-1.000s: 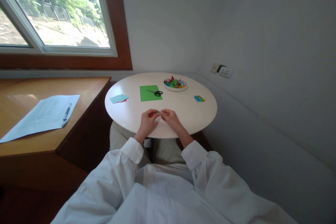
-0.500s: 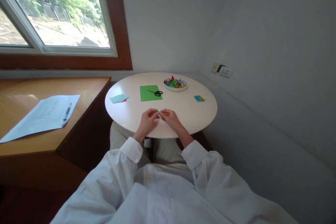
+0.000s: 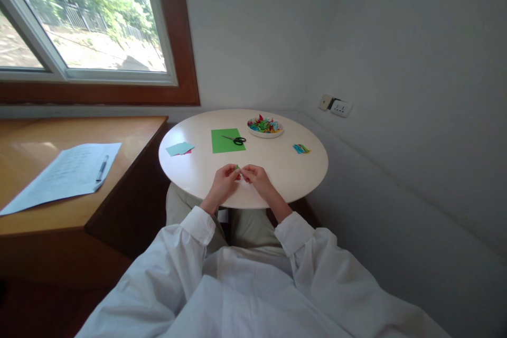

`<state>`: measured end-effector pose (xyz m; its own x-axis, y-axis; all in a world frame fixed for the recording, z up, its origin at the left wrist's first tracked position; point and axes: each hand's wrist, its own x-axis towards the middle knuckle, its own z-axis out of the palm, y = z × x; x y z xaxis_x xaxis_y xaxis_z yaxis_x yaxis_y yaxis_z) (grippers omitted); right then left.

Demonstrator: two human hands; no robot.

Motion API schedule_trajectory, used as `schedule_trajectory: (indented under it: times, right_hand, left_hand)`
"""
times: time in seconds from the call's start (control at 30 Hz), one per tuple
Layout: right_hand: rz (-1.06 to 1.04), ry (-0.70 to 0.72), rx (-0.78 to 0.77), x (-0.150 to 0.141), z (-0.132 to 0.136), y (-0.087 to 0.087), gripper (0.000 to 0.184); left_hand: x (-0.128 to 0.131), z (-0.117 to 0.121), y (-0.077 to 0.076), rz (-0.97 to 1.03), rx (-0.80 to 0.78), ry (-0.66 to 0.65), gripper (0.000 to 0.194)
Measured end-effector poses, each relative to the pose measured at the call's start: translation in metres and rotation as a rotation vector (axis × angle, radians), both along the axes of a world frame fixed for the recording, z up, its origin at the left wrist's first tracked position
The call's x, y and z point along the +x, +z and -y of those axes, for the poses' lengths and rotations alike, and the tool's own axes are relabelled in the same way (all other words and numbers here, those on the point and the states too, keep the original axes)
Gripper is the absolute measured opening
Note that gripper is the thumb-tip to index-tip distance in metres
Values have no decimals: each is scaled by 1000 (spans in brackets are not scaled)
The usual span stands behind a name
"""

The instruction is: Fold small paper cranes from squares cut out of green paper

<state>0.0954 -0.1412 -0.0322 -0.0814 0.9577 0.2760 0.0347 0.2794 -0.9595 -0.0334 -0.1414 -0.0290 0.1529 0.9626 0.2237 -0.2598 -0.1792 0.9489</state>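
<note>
Over the near part of the round white table, my left hand and my right hand meet with fingers pinched. Between their fingertips is a small piece of folded green paper, mostly hidden by the fingers. Just beyond lies a flat green sheet of paper, with black-handled scissors resting on it. At the back, a white dish is heaped with small folded paper pieces in several colours.
Light blue and pink paper squares lie at the left of the round table. Colourful paper strips are at its right. A wooden desk on the left bears a printed sheet and a pen. Walls stand behind and right.
Almost nothing differs. Both hands stay in the same place, pinching the green paper, with at most a tiny shift of the fingers.
</note>
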Motion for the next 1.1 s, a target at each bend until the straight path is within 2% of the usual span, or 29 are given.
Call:
schedule_trajectory:
  times: [0.4, 0.83, 1.1]
  right_hand:
    - [-2, -105, 98, -2, 1, 0, 21]
    - [156, -229, 242, -7, 2, -3, 14]
    - [164, -244, 246, -7, 5, -1, 15]
  left_hand:
    - [0, -2, -1, 82, -42, 17, 21]
    - [1, -3, -3, 152, -65, 7, 24]
    - [0, -5, -5, 137, -61, -2, 24]
